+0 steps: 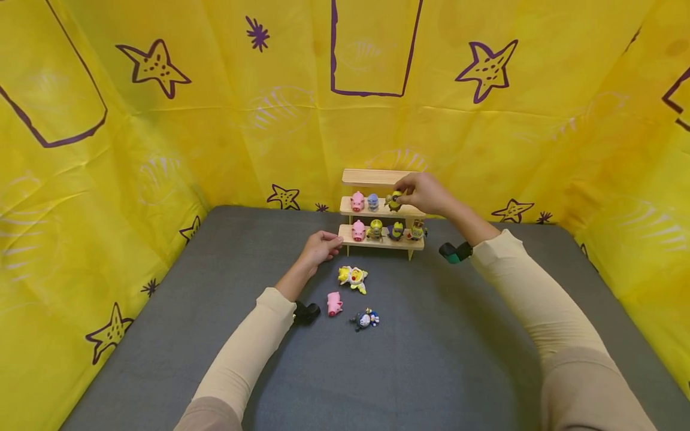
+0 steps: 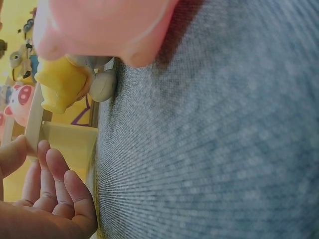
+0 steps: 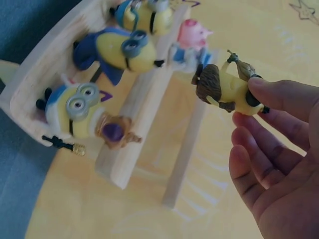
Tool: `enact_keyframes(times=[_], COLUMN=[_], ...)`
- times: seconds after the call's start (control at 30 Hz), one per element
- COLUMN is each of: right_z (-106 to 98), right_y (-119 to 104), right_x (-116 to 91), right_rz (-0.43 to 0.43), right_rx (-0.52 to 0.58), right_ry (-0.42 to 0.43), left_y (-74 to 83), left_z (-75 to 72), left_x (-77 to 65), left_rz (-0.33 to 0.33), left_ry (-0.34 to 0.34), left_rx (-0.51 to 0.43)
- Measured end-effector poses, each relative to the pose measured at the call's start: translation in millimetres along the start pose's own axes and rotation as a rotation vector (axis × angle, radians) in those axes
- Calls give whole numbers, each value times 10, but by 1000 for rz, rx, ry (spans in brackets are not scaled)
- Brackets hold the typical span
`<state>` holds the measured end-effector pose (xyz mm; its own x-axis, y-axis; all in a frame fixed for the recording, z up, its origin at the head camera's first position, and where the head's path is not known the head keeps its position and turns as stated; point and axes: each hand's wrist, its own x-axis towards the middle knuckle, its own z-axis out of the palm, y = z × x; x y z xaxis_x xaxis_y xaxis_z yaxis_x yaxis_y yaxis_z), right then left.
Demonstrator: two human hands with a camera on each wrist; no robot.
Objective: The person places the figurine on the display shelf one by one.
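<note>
My right hand (image 1: 426, 193) pinches a yellow minion figure (image 3: 224, 89) with a brown shaggy garment between thumb and fingers, at the right part of the middle tier of a wooden step shelf (image 1: 345, 177). In the right wrist view the figure's feet look close to the tier; contact is hard to tell. With thumb and fingertips my left hand (image 1: 320, 248) grips the left end of the bottom tier. A pink pig (image 1: 357, 202) and a blue-grey figure (image 1: 373, 202) stand on the middle tier. Below them are another pink pig (image 1: 358, 230) and several minion figures (image 3: 124, 52).
On the grey tabletop (image 1: 431, 359) before the shelf lie a yellow-and-white figure (image 1: 353, 278), a pink pig (image 1: 334, 304) and a dark blue-and-white figure (image 1: 366, 319). Yellow printed cloth (image 1: 226, 120) hangs behind and at both sides.
</note>
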<state>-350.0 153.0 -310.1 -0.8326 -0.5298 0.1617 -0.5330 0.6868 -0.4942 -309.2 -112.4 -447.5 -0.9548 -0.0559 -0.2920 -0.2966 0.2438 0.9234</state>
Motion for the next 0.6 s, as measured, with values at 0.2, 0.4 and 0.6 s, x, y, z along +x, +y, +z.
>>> enact_keyframes(times=[0.2, 0.4, 0.6], right_z=[39, 118, 182], right_y=[98, 149, 174], right_x=[75, 149, 183], right_rz=[42, 56, 51], right_rx=[-9, -17, -27], right_ry=[12, 24, 32], left_y=[-3, -5, -2], left_z=[1, -1, 0], left_x=[0, -2, 10], left_rz=[4, 4, -4], left_ry=[0, 2, 2], left_rx=[-4, -4, -6])
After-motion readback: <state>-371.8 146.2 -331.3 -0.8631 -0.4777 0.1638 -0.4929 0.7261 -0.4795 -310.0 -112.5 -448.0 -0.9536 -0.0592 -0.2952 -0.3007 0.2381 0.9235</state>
